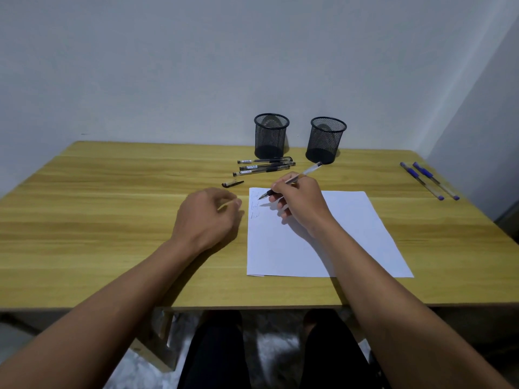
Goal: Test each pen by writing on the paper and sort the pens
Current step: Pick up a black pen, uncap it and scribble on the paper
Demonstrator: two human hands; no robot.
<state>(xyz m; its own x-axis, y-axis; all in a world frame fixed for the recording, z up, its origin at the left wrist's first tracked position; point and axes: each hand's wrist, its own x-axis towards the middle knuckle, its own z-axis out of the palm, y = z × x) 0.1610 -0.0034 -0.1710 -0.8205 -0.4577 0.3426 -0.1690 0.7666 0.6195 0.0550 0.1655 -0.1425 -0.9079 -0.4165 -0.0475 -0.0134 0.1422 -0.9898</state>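
While the right hand [297, 203] pinches a clear black-tipped pen [309, 171], nib over the paper's [351, 234] top-left corner near faint scribbles, the left hand [207, 217] rests loosely curled on the counter [98, 220] just beside. Beyond: loose black cap [232, 184], cluster of black pens [264, 166], two upright mesh cups [271, 135]. Far right: two blue pens [429, 181].

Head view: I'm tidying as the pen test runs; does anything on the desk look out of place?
Only a loose black cap lying alone between the black pens and the paper; it likely belongs to the uncapped pen the right hand grips. Nothing looks spilled or damaged.
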